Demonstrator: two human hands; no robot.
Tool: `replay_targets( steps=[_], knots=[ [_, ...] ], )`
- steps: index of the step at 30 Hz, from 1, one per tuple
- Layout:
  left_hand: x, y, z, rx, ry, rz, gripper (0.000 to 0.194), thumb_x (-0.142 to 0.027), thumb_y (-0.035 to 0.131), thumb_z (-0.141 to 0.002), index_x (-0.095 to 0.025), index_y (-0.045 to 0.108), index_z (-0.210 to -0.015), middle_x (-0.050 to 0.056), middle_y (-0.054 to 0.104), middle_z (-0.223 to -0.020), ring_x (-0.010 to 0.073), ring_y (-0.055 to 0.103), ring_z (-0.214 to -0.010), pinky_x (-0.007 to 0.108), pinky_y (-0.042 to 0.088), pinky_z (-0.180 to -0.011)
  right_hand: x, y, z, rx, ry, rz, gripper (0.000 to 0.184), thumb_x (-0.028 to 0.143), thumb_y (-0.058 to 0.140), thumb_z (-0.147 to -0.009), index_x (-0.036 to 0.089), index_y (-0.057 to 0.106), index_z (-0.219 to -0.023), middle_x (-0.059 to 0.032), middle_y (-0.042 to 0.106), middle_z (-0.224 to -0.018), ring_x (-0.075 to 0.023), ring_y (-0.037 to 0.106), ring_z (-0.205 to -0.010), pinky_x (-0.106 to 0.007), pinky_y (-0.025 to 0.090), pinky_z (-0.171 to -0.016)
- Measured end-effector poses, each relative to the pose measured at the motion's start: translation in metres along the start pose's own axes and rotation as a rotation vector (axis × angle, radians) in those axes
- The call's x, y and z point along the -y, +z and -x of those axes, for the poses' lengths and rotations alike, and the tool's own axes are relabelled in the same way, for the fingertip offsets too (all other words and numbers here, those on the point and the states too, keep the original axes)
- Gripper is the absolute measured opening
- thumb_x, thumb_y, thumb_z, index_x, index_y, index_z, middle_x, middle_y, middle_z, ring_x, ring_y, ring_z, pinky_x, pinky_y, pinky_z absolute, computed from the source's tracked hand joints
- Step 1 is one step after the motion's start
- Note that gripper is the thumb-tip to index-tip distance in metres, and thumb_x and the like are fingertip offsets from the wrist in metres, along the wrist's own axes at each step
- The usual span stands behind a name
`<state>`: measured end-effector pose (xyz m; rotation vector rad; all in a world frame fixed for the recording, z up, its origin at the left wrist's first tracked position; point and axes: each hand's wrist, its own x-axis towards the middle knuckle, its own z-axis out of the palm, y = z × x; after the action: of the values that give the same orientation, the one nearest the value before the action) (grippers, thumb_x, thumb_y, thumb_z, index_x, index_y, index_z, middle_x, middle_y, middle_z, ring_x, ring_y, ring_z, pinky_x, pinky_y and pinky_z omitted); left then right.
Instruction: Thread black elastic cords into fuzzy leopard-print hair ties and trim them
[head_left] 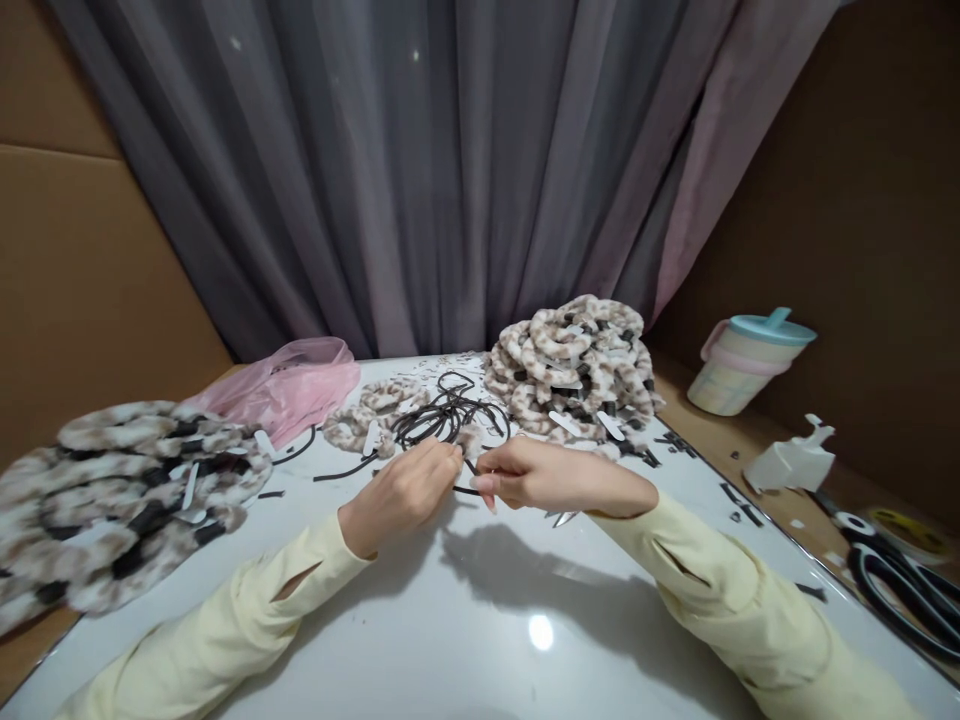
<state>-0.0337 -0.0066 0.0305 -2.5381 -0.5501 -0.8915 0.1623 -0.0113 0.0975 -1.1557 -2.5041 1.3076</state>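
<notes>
My left hand [411, 485] is closed, fingers bent down near the middle of the white table. My right hand [536, 475] faces it with thumb and fingers pinched together. A short stretch of black cord [466, 490] spans the small gap between both hands; its ends are hidden by the fingers. Beside my left fingertips shows a bit of spotted fur [470, 440], partly covered. Just behind the hands lies a loose tangle of black cord [450, 405]. Metal scissor tips [562, 519] peek out beneath my right wrist.
Spotted furry rings with white tags form a pile at back right [577, 360] and another at left [127, 500]. A pink plastic bag [285, 385] lies at back left. On the right are a lidded cup [750, 360], a white dispenser [791, 460] and black-handled scissors [900, 590].
</notes>
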Motion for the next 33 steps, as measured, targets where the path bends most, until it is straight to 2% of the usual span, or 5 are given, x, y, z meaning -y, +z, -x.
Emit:
replay_targets(
  steps=[11, 17, 22, 26, 33],
  knots=[
    [-0.006, -0.004, -0.004, 0.230, 0.063, 0.096, 0.024, -0.003, 0.027, -0.088, -0.015, 0.045, -0.079, 0.005, 0.049, -0.069, 0.0164, 0.043, -0.061, 0.028, 0.038, -0.055, -0.005, -0.005, -0.004, -0.064, 0.068, -0.094, 0.024, 0.022, 0.046, -0.084, 0.014, 0.051, -0.062, 0.0072, 0.033, -0.043, -0.0050, 0.027, -0.041, -0.018, 0.021, -0.041],
    [-0.006, -0.006, -0.005, 0.167, 0.164, 0.043, 0.021, -0.004, 0.029, -0.089, -0.013, 0.045, -0.100, 0.002, 0.051, -0.067, 0.0141, 0.044, -0.057, 0.026, 0.038, -0.053, -0.018, -0.009, -0.011, 0.165, 0.115, -0.558, 0.023, 0.021, 0.046, -0.083, 0.014, 0.049, -0.061, 0.0118, 0.019, -0.037, -0.0028, 0.010, -0.035, -0.019, 0.007, -0.036],
    [-0.004, -0.007, -0.006, 0.127, 0.302, -0.035, 0.018, -0.005, 0.040, -0.087, -0.016, 0.048, -0.099, 0.002, 0.053, -0.066, 0.0131, 0.045, -0.053, 0.026, 0.037, -0.049, -0.027, -0.009, -0.017, 0.256, 0.086, -0.619, 0.023, 0.025, 0.050, -0.081, 0.012, 0.052, -0.062, 0.0121, 0.021, -0.036, -0.0022, 0.010, -0.034, -0.018, 0.006, -0.034],
    [-0.004, -0.007, -0.007, 0.132, 0.292, 0.002, 0.015, -0.009, 0.037, -0.089, -0.015, 0.049, -0.095, 0.004, 0.055, -0.068, 0.0146, 0.049, -0.057, 0.027, 0.040, -0.051, -0.021, -0.012, -0.010, 0.250, 0.076, -0.490, 0.025, 0.031, 0.051, -0.082, 0.011, 0.055, -0.066, 0.0121, 0.020, -0.038, -0.0033, 0.012, -0.036, -0.019, 0.008, -0.036],
    [-0.004, -0.009, -0.007, 0.119, 0.337, -0.048, 0.016, -0.005, 0.041, -0.086, -0.009, 0.052, -0.096, 0.009, 0.061, -0.076, 0.0175, 0.055, -0.065, 0.030, 0.046, -0.056, -0.006, -0.016, 0.012, -0.004, 0.005, 0.214, 0.011, 0.022, 0.055, -0.077, 0.014, 0.061, -0.072, 0.0046, 0.045, -0.053, -0.0057, 0.034, -0.047, -0.020, 0.024, -0.045]
  ],
)
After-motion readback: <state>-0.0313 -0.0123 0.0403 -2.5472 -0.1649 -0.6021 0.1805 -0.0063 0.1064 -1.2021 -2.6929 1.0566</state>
